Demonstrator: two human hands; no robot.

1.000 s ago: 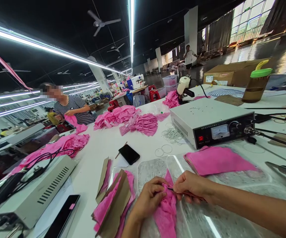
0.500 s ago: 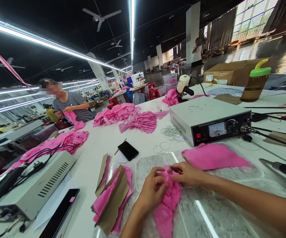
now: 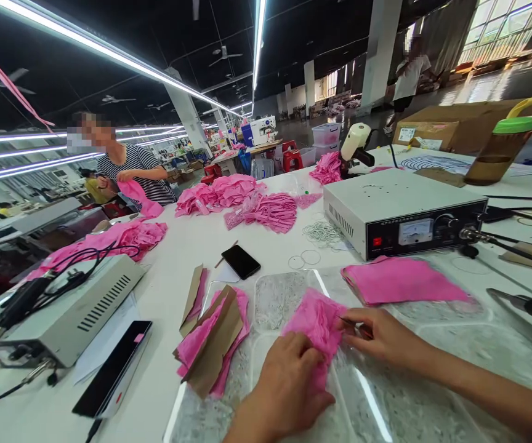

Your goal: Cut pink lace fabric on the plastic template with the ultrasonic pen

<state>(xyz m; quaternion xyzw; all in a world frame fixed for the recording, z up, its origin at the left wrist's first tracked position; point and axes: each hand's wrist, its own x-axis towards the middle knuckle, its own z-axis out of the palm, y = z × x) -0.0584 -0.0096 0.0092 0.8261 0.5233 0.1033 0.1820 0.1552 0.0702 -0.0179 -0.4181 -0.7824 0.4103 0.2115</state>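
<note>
A pink ruffled fabric piece [image 3: 318, 312] lies on the clear, glossy sheet [image 3: 278, 295] before me. My left hand [image 3: 289, 381] rests on its lower left part, fingers bent over the cloth and thumb spread away from them. At the cloth's right edge is my right hand [image 3: 371, 331], closed on a slim dark pointed tool [image 3: 350, 320]; most of that tool is hidden by the fingers. Up and right of this hand lies a flat stack of pink fabric [image 3: 404, 280]. To the left, pink pieces sit among folded brown paper [image 3: 215, 344].
Behind the stack stands a grey control box [image 3: 399, 206] with cables. Another grey box [image 3: 81, 307] and a black phone-like device [image 3: 113, 366] are at left. A phone [image 3: 241, 261] and pink fabric heaps [image 3: 222, 194] lie farther back. A striped-shirted person [image 3: 137, 175] handles pink fabric.
The pink piece has gone from bunched to more spread out. My left hand has moved from pinching it to resting on it; my right hand has shifted right with the tool.
</note>
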